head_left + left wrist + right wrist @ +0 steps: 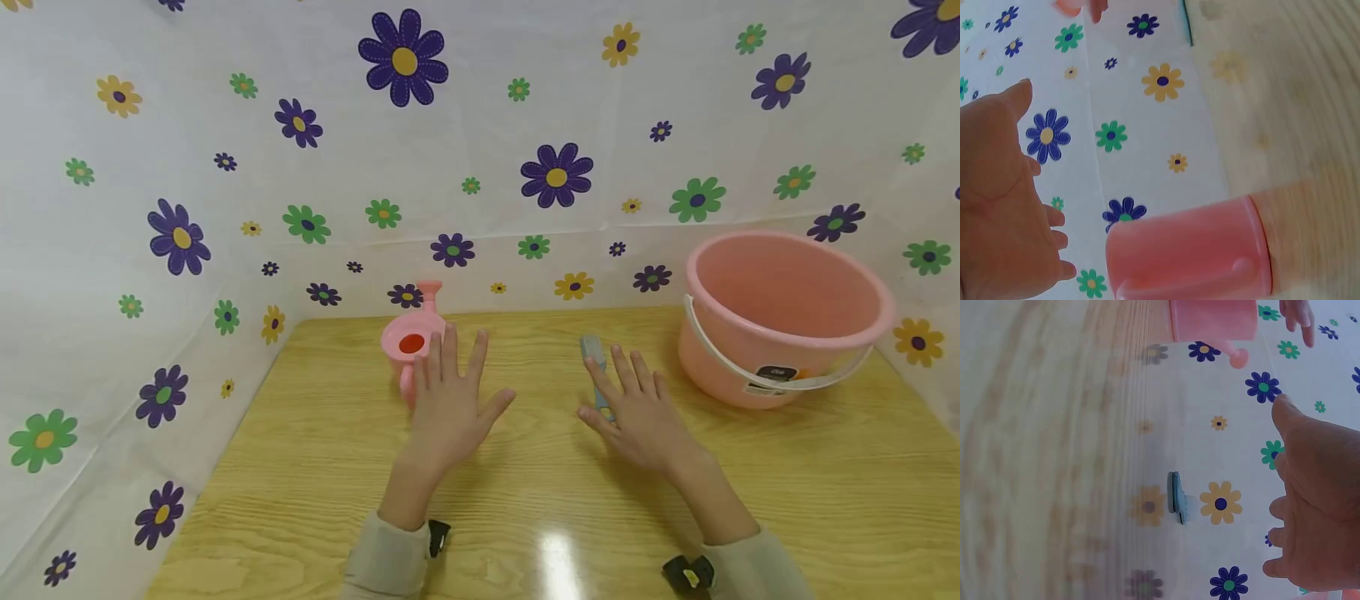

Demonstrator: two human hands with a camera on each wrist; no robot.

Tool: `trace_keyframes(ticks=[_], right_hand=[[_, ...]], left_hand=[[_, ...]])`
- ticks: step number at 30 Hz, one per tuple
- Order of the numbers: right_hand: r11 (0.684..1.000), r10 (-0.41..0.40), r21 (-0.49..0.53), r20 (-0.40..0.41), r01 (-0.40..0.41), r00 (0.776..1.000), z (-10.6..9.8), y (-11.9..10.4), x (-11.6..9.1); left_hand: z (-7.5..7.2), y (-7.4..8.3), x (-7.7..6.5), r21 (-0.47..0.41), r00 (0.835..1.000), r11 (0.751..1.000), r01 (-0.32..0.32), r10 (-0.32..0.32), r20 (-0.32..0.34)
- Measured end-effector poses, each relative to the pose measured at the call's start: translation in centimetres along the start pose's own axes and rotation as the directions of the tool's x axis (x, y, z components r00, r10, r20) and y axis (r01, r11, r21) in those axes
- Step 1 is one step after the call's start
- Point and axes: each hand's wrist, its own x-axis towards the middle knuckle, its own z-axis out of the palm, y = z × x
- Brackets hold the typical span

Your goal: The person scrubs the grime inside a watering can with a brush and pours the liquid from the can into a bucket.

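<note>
My left hand (pixel 450 412) hovers over the table with its fingers spread, holding nothing. Just beyond it stands a pink toy watering can (pixel 398 340), upright, with red showing inside; the hand covers part of it in the head view. The can's pink side (pixel 1191 250) fills the bottom of the left wrist view. My right hand (pixel 645 421) is also raised with fingers apart and empty. Partly behind its fingers lies a small blue-grey tool (pixel 592 347) with a long handle, perhaps a brush. In the right wrist view this tool (pixel 1177 497) lies flat on the wood.
A large pink bucket (pixel 720 367) with a white handle stands at the right, near the back edge. The wood-grain table (pixel 525 492) meets a white cloth backdrop (pixel 480 133) printed with purple, green and yellow flowers at the back and sides.
</note>
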Motion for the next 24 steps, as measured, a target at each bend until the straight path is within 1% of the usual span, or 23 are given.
trace_keyframes(ticks=[2, 7, 13, 16, 19, 22, 24], right_hand=[[1.0, 0.001, 0.005, 0.007, -0.001, 1.0, 0.1, 0.0, 0.1], [1.0, 0.002, 0.014, 0.017, -0.002, 1.0, 0.3, 0.0, 0.2], [1.0, 0.01, 0.015, 0.026, -0.01, 1.0, 0.3, 0.3, 0.0], [1.0, 0.008, 0.027, 0.033, -0.009, 0.999, 0.2, 0.3, -0.1], [1.0, 0.004, 0.03, 0.034, -0.005, 0.999, 0.1, 0.2, -0.1], [1.0, 0.002, 0.024, 0.032, -0.003, 0.999, 0.1, 0.2, -0.1], [1.0, 0.002, 0.021, 0.031, -0.003, 1.0, 0.1, 0.1, -0.1]], left_hand=[[-0.5, -0.5, -0.1, -0.044, 1.0, 0.999, 0.006, -0.007, -0.019], [-1.2, -1.8, -0.3, -0.092, 0.998, 0.996, 0.002, -0.008, -0.062], [-2.0, -3.2, -0.2, -0.149, 0.994, 0.988, 0.028, -0.043, -0.104], [-2.3, -4.1, -0.3, -0.175, 0.99, 0.983, 0.052, -0.074, -0.121], [-2.5, -5.2, -0.4, -0.196, 0.986, 0.977, 0.085, -0.111, -0.122], [-2.6, -6.3, -0.5, -0.225, 0.982, 0.966, 0.13, -0.157, -0.105], [-2.7, -6.8, -0.5, -0.261, 0.978, 0.952, 0.16, -0.19, -0.091]])
